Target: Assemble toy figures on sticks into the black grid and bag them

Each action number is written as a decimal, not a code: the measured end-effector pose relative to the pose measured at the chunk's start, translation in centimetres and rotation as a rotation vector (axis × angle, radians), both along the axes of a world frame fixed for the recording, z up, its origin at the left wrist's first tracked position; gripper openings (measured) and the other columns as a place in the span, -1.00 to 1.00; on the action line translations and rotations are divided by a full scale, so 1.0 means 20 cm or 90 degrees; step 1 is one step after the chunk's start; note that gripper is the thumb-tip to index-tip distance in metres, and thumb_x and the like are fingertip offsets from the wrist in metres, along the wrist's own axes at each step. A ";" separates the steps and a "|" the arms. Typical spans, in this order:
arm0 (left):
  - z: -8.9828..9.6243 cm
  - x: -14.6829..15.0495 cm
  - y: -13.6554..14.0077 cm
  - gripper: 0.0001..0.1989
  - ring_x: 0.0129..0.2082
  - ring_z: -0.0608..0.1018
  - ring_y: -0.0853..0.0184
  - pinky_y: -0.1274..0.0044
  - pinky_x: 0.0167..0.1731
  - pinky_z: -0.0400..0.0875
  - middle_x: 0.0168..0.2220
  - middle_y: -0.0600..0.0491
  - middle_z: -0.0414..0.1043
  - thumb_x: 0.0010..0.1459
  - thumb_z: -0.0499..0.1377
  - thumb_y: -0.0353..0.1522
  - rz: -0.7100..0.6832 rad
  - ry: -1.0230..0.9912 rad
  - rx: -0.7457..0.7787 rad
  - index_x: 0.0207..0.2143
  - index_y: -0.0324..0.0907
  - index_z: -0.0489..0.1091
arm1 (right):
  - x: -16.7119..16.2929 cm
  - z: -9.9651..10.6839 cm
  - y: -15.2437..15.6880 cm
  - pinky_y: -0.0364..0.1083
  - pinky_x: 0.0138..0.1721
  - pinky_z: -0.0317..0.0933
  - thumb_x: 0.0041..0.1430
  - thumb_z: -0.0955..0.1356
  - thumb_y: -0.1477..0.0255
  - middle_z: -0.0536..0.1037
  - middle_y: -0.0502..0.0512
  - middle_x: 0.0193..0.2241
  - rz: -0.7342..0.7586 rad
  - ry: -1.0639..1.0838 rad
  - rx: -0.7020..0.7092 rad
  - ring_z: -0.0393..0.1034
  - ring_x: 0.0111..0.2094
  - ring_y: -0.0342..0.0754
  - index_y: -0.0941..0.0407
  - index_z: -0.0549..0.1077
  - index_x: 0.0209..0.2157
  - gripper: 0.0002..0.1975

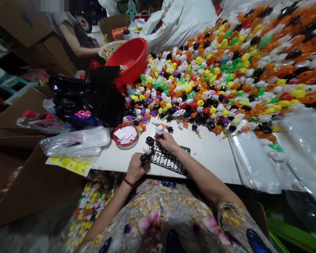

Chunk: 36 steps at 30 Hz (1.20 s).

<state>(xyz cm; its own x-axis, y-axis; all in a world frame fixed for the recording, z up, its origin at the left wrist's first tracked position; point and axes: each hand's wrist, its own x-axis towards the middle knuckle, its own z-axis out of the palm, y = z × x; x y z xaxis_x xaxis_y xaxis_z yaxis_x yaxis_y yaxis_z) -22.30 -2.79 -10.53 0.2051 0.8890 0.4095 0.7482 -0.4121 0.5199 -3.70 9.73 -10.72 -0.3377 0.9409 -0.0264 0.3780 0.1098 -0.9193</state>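
Observation:
A black grid rack lies on the white tabletop in front of me. Small plastic toy heads stand along its left end: a black one, a white one and another black one. My left hand, with a red bead bracelet, is closed at that end, against the nearest black head; its fingertips are partly hidden. Over the rack's far edge, my right hand pinches a white toy figure with a purple lower part, held upright.
A big heap of colourful toy heads covers the table's far side. Left are a red basket of paper slips and clear plastic bags; more bags lie right. Beyond a red basin, another person's arm reaches to a bowl.

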 end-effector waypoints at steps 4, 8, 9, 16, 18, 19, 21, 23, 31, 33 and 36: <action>0.00 0.00 0.00 -0.88 -0.33 0.47 0.25 0.44 -0.31 0.36 -0.40 0.02 0.44 0.23 0.14 -0.33 0.001 -0.013 -0.010 -0.38 -0.13 0.39 | -0.01 0.01 0.01 -0.06 -0.23 0.27 0.13 0.31 0.41 0.54 0.06 -0.37 0.004 -0.067 0.046 0.41 -0.32 -0.01 0.11 0.39 -0.25 -0.86; 0.00 0.00 0.00 -0.87 -0.31 0.47 0.25 0.43 -0.30 0.38 -0.39 0.01 0.44 0.24 0.13 -0.32 0.001 -0.012 -0.019 -0.37 -0.13 0.40 | -0.01 0.02 0.02 -0.05 -0.19 0.28 0.09 0.33 0.45 0.55 0.13 -0.32 0.032 -0.151 0.078 0.42 -0.29 0.02 0.15 0.41 -0.19 -0.79; -0.01 0.00 0.00 -0.86 -0.31 0.47 0.24 0.42 -0.29 0.38 -0.39 0.01 0.44 0.23 0.13 -0.31 0.002 -0.009 -0.028 -0.38 -0.13 0.40 | -0.01 0.02 0.02 -0.04 -0.18 0.28 0.09 0.33 0.46 0.55 0.15 -0.30 0.040 -0.168 0.084 0.42 -0.27 0.03 0.16 0.41 -0.17 -0.78; -0.03 -0.02 0.00 -0.83 -0.30 0.48 0.23 0.41 -0.30 0.39 -0.38 -0.02 0.45 0.23 0.13 -0.28 0.017 0.003 -0.050 -0.38 -0.14 0.42 | -0.02 0.02 0.00 -0.02 -0.16 0.29 0.17 0.26 0.52 0.55 0.23 -0.25 0.103 -0.232 0.122 0.43 -0.22 0.09 0.16 0.38 -0.10 -0.76; -0.03 -0.02 0.00 -0.83 -0.30 0.48 0.23 0.42 -0.30 0.40 -0.37 -0.02 0.45 0.23 0.13 -0.27 0.013 -0.003 -0.042 -0.37 -0.14 0.43 | -0.04 0.02 -0.01 -0.02 -0.14 0.29 0.18 0.25 0.54 0.54 0.23 -0.23 0.103 -0.238 0.118 0.43 -0.20 0.08 0.16 0.38 -0.10 -0.76; -0.03 -0.02 0.00 -0.83 -0.31 0.49 0.23 0.42 -0.30 0.40 -0.37 -0.02 0.46 0.23 0.13 -0.26 0.012 -0.008 -0.040 -0.37 -0.14 0.43 | -0.05 0.02 -0.01 -0.02 -0.13 0.29 0.18 0.26 0.54 0.55 0.21 -0.23 0.102 -0.238 0.117 0.43 -0.20 0.07 0.15 0.38 -0.11 -0.77; -0.03 -0.02 0.00 -0.82 -0.33 0.49 0.23 0.42 -0.31 0.40 -0.38 -0.01 0.46 0.22 0.13 -0.24 0.015 -0.018 -0.045 -0.37 -0.13 0.43 | -0.06 0.03 -0.02 -0.04 -0.12 0.30 0.17 0.27 0.56 0.54 0.17 -0.24 0.101 -0.231 0.117 0.43 -0.20 0.04 0.13 0.40 -0.13 -0.79; -0.04 -0.03 -0.01 -0.82 -0.34 0.49 0.24 0.43 -0.33 0.41 -0.39 0.01 0.45 0.21 0.13 -0.24 0.023 -0.025 -0.056 -0.36 -0.13 0.43 | -0.05 0.04 -0.03 -0.05 -0.12 0.30 0.16 0.29 0.57 0.54 0.14 -0.25 0.095 -0.204 0.124 0.43 -0.20 0.01 0.13 0.41 -0.13 -0.77; -0.06 -0.04 0.01 -0.80 -0.39 0.49 0.21 0.41 -0.37 0.41 -0.44 0.01 0.47 0.21 0.11 -0.23 -0.005 -0.013 -0.006 -0.37 -0.11 0.45 | 0.58 0.14 -0.15 0.01 -0.15 0.32 0.27 0.27 0.36 0.47 0.20 -0.15 -0.389 -0.150 0.105 0.39 -0.23 0.01 0.13 0.36 -0.09 -0.78; -0.06 -0.04 0.02 -0.80 -0.38 0.49 0.21 0.40 -0.37 0.41 -0.43 0.01 0.48 0.21 0.10 -0.23 -0.011 -0.002 -0.005 -0.36 -0.11 0.45 | 0.80 0.16 -0.15 0.03 -0.14 0.31 0.25 0.27 0.37 0.45 0.23 -0.14 -0.551 -0.230 0.082 0.38 -0.22 0.04 0.13 0.33 -0.12 -0.81; -0.06 -0.04 0.02 -0.80 -0.39 0.49 0.20 0.40 -0.36 0.41 -0.45 0.01 0.47 0.20 0.10 -0.23 -0.009 0.017 -0.024 -0.36 -0.10 0.46 | 1.03 0.17 -0.12 0.04 -0.09 0.28 0.14 0.36 0.44 0.44 0.25 -0.13 -0.641 -0.342 0.074 0.38 -0.11 0.12 0.13 0.30 -0.12 -0.73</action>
<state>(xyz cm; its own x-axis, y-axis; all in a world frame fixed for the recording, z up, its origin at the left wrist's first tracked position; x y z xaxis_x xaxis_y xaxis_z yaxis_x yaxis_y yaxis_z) -23.20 -2.42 -11.65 0.2277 0.9004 0.3707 0.7562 -0.4033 0.5153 16.83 7.41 -7.30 0.5988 0.7836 0.1656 0.6829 -0.3914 -0.6168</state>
